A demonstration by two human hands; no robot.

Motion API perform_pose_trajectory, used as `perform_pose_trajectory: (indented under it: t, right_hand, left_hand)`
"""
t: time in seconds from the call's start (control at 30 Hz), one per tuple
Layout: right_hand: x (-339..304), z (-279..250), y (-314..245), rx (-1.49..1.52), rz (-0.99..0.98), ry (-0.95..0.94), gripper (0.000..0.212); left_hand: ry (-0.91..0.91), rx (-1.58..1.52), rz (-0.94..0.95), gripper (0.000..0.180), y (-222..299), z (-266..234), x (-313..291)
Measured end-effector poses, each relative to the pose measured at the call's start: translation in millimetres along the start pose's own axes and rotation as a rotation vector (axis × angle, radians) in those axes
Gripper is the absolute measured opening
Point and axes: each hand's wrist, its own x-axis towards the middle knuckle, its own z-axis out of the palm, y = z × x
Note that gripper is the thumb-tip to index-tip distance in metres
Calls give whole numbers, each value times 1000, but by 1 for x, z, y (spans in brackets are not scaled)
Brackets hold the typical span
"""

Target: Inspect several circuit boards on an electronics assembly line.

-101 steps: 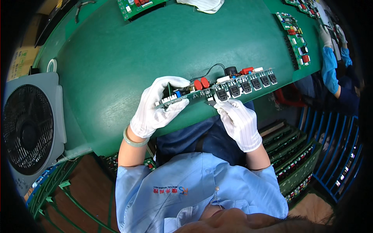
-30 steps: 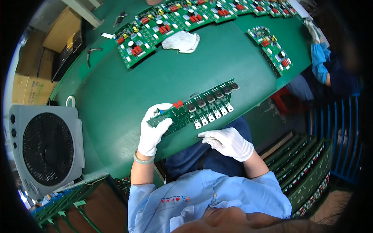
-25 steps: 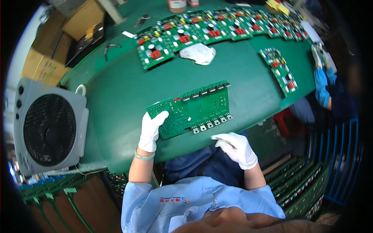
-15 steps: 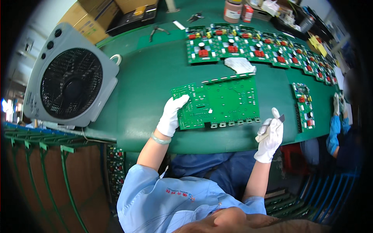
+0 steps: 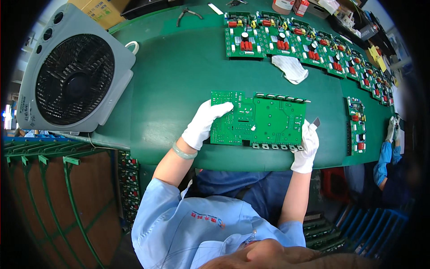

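A green circuit board, its solder side facing up and metal tabs along its lower edge, is held over the table in front of me. Gloved in white, my left hand is closed on the board's left edge with the thumb on top. My right hand, also gloved, is at the board's right edge and seems to touch it. Out of its fingers sticks a small flat dark grey blade; the rest of that tool is hidden in the hand.
A white cloth glove lies beyond the board, before a row of populated boards. Another board lies at the right, near a co-worker's gloved hands. A grey fan stands left; pliers lie at the back.
My right hand has come up to the board's right edge, still with the blade. The board has turned slightly and sits squarer before me. The view has shifted a little.
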Motion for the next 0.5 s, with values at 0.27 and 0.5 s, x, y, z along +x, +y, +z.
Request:
perform_pose_trajectory:
  t: [0.27,0.5]
  right_hand:
    - [-1,-5,0,151,-43,9,31]
    - [-5,0,-15,678,420,97,35]
  left_hand:
    - [-70,-92,-111,43,-1,-1,0]
    - [-160,-238,-109,47,3,3,-1]
